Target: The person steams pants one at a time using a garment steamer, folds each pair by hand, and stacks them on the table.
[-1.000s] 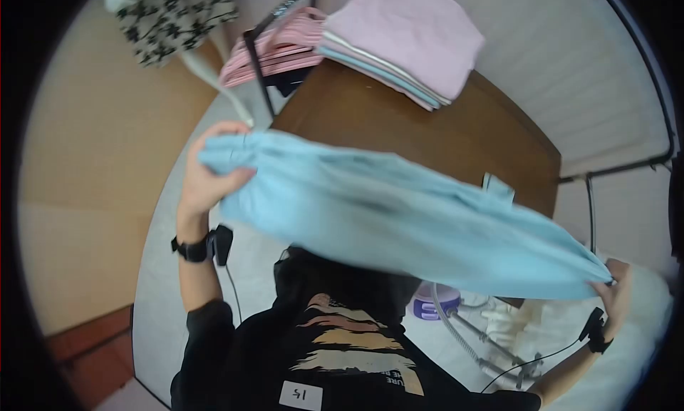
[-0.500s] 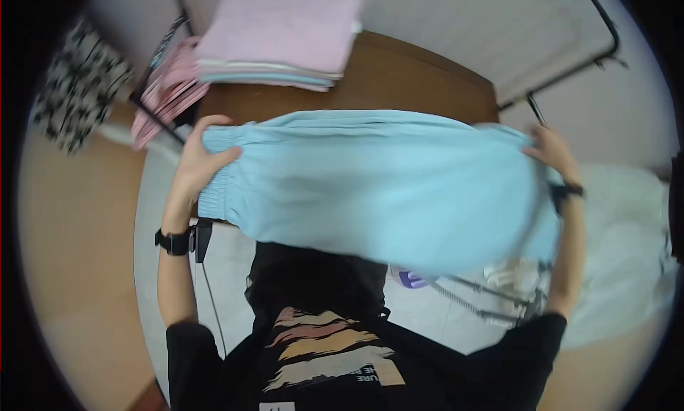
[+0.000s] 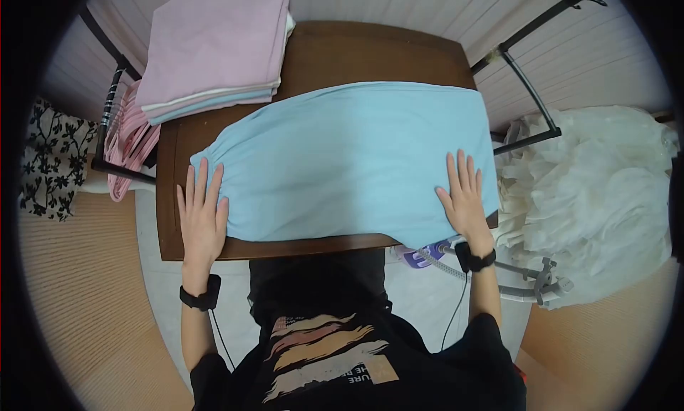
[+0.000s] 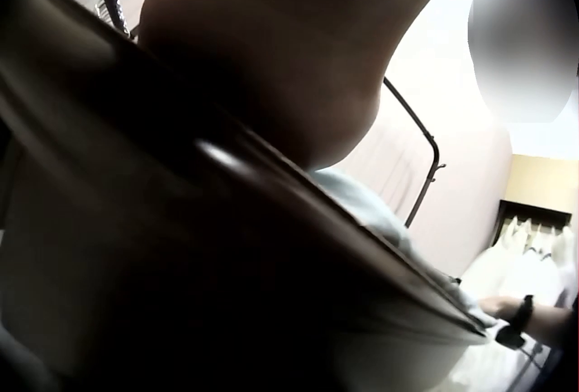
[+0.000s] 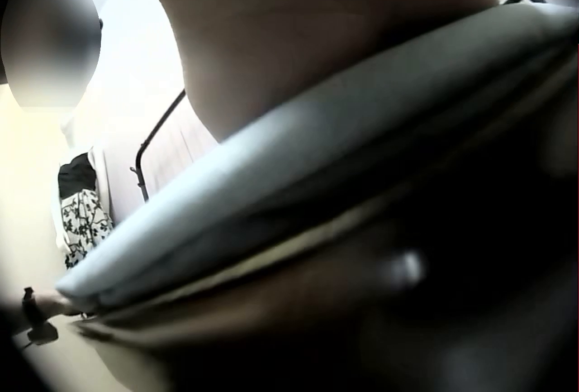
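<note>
A light blue garment lies spread across the brown wooden table. Its left end is narrow and gathered by elastic; towards the right it widens, and the lower right part hangs past the table's front edge. My left hand rests flat on the gathered end with straight fingers. On the right end lies my right hand, fingers straight and thumb out to the side. Dark, close views from both wrists show mainly forearm, table edge and a strip of the blue cloth.
A stack of folded clothes, pink on top, stands at the table's back left. Pink hangers hang beside the left black rail. White ruffled fabric fills the right side. A purple and white appliance with a hose stands beneath the front edge.
The blue garment came down from the air onto the table. Both hands stopped gripping its ends and now lie flat on it. The head view has shifted, with the stack further left.
</note>
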Available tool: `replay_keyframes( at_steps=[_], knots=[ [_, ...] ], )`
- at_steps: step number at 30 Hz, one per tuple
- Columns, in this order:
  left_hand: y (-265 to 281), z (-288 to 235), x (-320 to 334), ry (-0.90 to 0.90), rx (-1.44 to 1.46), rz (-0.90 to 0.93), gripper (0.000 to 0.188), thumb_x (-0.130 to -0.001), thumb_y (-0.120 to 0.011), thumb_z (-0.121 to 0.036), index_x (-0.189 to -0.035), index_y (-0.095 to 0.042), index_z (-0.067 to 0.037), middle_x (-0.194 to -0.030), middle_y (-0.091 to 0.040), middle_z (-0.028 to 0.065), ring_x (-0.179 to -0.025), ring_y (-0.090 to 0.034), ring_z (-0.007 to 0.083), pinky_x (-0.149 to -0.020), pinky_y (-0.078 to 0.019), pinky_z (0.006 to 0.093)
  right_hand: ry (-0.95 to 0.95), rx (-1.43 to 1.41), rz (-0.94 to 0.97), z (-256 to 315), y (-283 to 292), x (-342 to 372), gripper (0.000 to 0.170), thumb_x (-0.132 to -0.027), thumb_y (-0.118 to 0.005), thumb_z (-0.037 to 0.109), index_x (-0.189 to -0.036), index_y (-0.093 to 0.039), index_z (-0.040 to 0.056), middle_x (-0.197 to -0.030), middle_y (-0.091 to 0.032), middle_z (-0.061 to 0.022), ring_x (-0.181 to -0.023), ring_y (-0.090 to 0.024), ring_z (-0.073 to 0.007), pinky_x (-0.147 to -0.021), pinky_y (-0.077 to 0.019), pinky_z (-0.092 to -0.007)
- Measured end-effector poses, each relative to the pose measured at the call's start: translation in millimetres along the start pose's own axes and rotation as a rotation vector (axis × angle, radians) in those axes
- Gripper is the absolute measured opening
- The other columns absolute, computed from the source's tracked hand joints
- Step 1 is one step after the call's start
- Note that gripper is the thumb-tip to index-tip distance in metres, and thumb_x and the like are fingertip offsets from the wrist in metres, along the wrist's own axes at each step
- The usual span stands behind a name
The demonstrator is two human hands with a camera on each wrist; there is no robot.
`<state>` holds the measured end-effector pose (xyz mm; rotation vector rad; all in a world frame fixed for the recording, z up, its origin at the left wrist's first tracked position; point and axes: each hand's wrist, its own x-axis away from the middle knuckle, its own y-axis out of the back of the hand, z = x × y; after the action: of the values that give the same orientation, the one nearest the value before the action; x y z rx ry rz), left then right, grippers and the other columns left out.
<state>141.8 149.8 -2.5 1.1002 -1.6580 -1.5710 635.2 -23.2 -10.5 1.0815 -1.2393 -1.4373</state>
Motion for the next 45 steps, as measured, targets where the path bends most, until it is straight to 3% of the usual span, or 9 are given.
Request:
replay_keyframes(
  at_steps=[9, 16, 21, 23, 27, 35, 39, 41, 45],
  knots=[
    [30.6, 75.1, 17.2, 0.178, -0.212, 0.041, 0.055, -0.105, -0.052, -0.016, -0.158, -0.046, -0.025, -0.171, -0.031, 0.0066, -0.154, -0.028, 0.0423, -0.123, -0.0187, 0.0673, 0.060, -0.144, 0.047, 27.7, 13.5, 40.1, 0.070, -0.104, -0.054, 0.039, -0.163, -0.034, 0.0078, -0.171, -0.026, -0.0195, -0.157, -0.021, -0.0437, -0.128, -0.0147, -0.0574],
    [-0.1, 22.4, 22.3, 0.103, -0.114, -0.169, 0.053, -0.102, -0.060, -0.031, -0.154, -0.052, -0.020, -0.165, -0.041, 0.0128, -0.152, -0.035, 0.0398, -0.122, -0.0223, 0.0649, 0.065, -0.062, -0.017, 43.3, 2.0, 50.8, 0.069, -0.103, -0.052, 0.035, -0.164, -0.033, 0.0084, -0.172, -0.024, -0.0179, -0.158, -0.019, -0.0418, -0.129, -0.0101, -0.0568],
    [-8.5, 46.1, 27.1, 0.073, -0.067, -0.215, 0.056, -0.100, -0.063, -0.030, -0.154, -0.052, -0.020, -0.162, -0.044, 0.0131, -0.151, -0.037, 0.0368, -0.122, -0.0218, 0.0658, -0.212, -0.243, -0.533, 47.6, -16.9, 118.1, 0.052, -0.096, -0.059, 0.006, -0.148, -0.054, 0.0030, -0.153, -0.046, -0.0218, -0.141, -0.046, -0.0402, -0.118, -0.0355, -0.0527],
    [-13.2, 57.4, 28.0, 0.055, -0.053, -0.214, 0.056, -0.098, -0.065, -0.029, -0.152, -0.054, -0.018, -0.162, -0.045, 0.0137, -0.150, -0.039, 0.0369, -0.121, -0.0231, 0.0654, -0.345, -0.396, -0.661, 52.2, -27.8, 158.0, 0.045, -0.091, -0.058, -0.003, -0.136, -0.060, -0.0006, -0.143, -0.050, -0.0207, -0.110, -0.064, -0.0274, -0.095, -0.0530, -0.0381],
    [-13.7, 71.1, 31.6, 0.000, -0.051, -0.237, 0.052, -0.099, -0.063, -0.020, -0.151, -0.056, -0.015, -0.159, -0.049, 0.0152, -0.150, -0.041, 0.0349, -0.120, -0.0280, 0.0570, -0.488, -0.365, -0.769, 55.0, -42.2, 220.8, 0.058, -0.083, -0.068, -0.015, -0.137, -0.058, 0.0037, -0.139, -0.048, -0.0173, -0.100, -0.065, -0.0214, -0.089, -0.0560, -0.0339],
    [-33.0, 104.5, 29.8, 0.030, -0.199, -0.251, 0.050, -0.112, -0.040, -0.039, -0.157, -0.049, -0.019, -0.167, -0.040, 0.0045, -0.155, -0.034, 0.0275, -0.123, -0.0207, 0.0569, -1.075, -0.137, -1.264, 5.1, -34.5, 299.8, 0.071, -0.087, -0.077, 0.003, -0.149, -0.042, 0.0018, -0.141, -0.045, -0.0186, -0.120, -0.056, -0.0274, -0.100, -0.0490, -0.0405],
    [-35.9, 110.6, 27.7, 0.045, -0.235, -0.259, 0.051, -0.112, -0.039, -0.039, -0.159, -0.046, -0.020, -0.167, -0.040, 0.0049, -0.156, -0.033, 0.0273, -0.124, -0.0181, 0.0562, -1.197, -0.300, -1.250, -66.6, -75.3, 317.3, 0.084, -0.089, -0.082, 0.023, -0.154, -0.035, -0.0022, -0.147, -0.046, -0.0237, -0.132, -0.050, -0.0328, -0.108, -0.0441, -0.0438],
    [-33.7, 105.2, 30.5, 0.025, -0.202, -0.256, 0.051, -0.112, -0.039, -0.037, -0.159, -0.046, -0.019, -0.167, -0.040, 0.0053, -0.156, -0.033, 0.0276, -0.125, -0.0171, 0.0564, -1.247, -0.390, -0.983, -94.1, -80.0, 318.2, 0.079, -0.093, -0.080, 0.028, -0.152, -0.038, -0.0023, -0.137, -0.054, -0.0230, -0.128, -0.054, -0.0297, -0.108, -0.0439, -0.0399],
    [-33.2, 96.0, 36.1, 0.029, -0.157, -0.284, 0.050, -0.108, -0.047, -0.026, -0.157, -0.048, -0.018, -0.167, -0.040, 0.0074, -0.155, -0.034, 0.0296, -0.125, -0.0150, 0.0589, -1.204, -0.520, -0.967, -113.6, -66.9, 325.3, 0.043, -0.099, -0.072, 0.029, -0.125, -0.061, -0.0033, -0.106, -0.068, -0.0176, -0.098, -0.065, -0.0275, -0.088, -0.0507, -0.0407]
  ],
)
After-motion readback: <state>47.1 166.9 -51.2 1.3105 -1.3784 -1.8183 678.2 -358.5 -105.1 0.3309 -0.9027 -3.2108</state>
